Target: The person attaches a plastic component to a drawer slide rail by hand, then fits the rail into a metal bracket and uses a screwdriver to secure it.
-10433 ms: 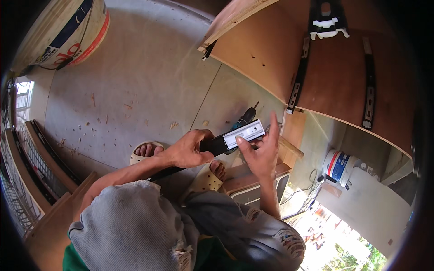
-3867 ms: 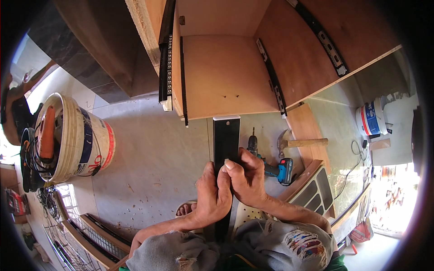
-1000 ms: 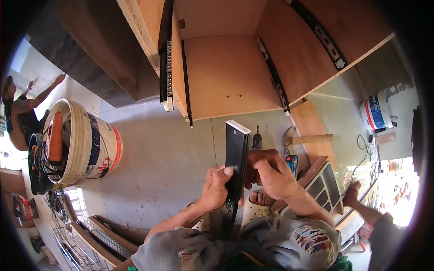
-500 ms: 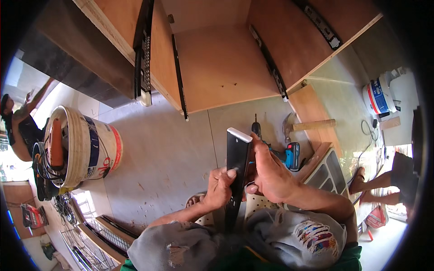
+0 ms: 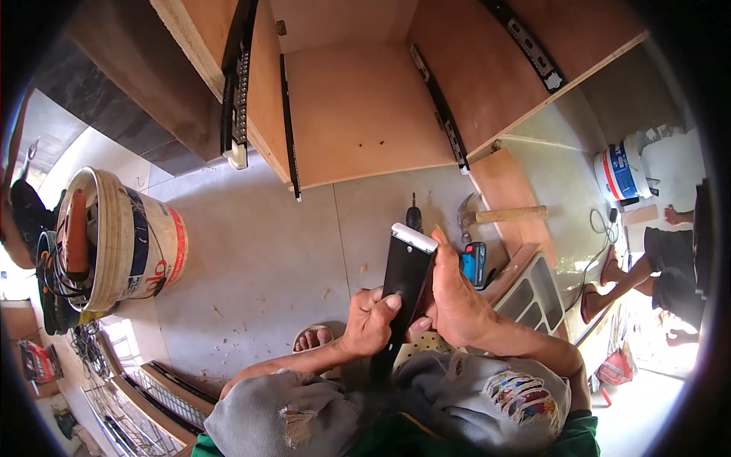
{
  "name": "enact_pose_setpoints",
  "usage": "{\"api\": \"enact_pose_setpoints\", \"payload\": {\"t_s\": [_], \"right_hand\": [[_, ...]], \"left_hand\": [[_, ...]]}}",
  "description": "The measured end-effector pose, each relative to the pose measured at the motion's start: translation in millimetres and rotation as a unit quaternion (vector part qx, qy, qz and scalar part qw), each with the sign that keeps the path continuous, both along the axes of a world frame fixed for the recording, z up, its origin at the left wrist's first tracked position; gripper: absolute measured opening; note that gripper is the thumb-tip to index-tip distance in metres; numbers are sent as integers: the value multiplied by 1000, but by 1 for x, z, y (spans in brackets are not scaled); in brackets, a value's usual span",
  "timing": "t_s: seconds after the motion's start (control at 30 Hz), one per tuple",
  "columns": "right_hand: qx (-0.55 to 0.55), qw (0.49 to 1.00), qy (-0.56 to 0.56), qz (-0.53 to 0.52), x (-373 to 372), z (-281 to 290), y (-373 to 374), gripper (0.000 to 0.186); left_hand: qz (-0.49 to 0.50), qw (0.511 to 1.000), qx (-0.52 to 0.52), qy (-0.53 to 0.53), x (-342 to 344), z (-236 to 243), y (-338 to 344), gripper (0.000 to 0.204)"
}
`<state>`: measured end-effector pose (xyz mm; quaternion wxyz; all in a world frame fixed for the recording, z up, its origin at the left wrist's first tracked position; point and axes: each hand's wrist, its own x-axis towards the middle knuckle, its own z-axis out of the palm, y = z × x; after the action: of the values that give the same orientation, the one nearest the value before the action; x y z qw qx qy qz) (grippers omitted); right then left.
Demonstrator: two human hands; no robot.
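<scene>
Bucket of tools is standing at far left on the floor, well apart from my work. My left hand is gripping the black drawer slide from the left, thumb pressed on its face; my right hand is closing around its right edge. The slide is standing nearly upright over my knees, white end cap up, below the open plywood cabinet. I judge I am working the rail's sliding parts by hand; the next move calls for a firm, square grip. Cordless drill and hammer are lying just right of it. Compared with half a second ago, the slide is sitting much the same, my hands barely shifting.
</scene>
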<state>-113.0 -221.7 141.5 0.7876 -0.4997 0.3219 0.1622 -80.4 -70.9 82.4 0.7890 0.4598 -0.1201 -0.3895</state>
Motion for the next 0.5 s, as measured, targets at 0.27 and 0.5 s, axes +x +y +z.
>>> {"api": "enact_pose_setpoints", "payload": {"t_s": [0.27, 0.5], "right_hand": [[67, 998, -11, 12, 5, 14, -4, 70], [62, 997, -19, -40, 10, 22, 4, 67]], "left_hand": [[-19, 999, 24, -20, -2, 2, -2, 33], [-21, 999, 21, -30, -5, 1, -2, 31]]}}
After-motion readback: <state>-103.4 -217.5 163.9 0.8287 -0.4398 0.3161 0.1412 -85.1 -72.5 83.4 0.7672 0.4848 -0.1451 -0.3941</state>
